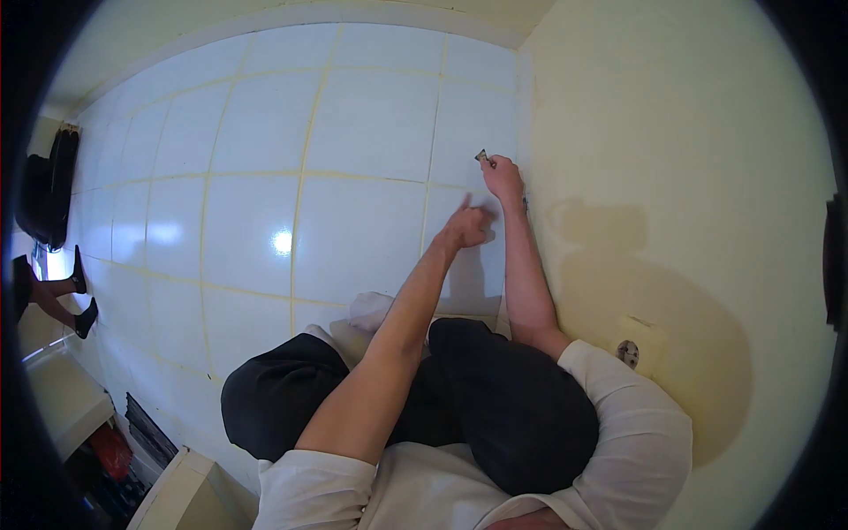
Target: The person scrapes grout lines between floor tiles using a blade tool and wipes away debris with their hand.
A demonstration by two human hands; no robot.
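Note:
My right hand [503,180] is closed around a small tool with a dark, flared tip [482,156], perhaps a scraper. Most of its handle is hidden in my fingers. The hand is low over the white tiled floor [371,119], close to the base of the right wall. Nearer to me and to the left, my left hand [468,225] has its index finger stretched toward a pale grout line, the other fingers bent. Nothing shows in it. Whether the fingertip touches the tile cannot be made out. Yellowish grout lines run between the tiles.
The cream wall [671,159] rises close on my right, with a round socket [628,353] low on it. My bent knees [512,397] are below my arms. At far left are another person's feet [86,318], a black bag-like object [49,190] and a cabinet [181,495].

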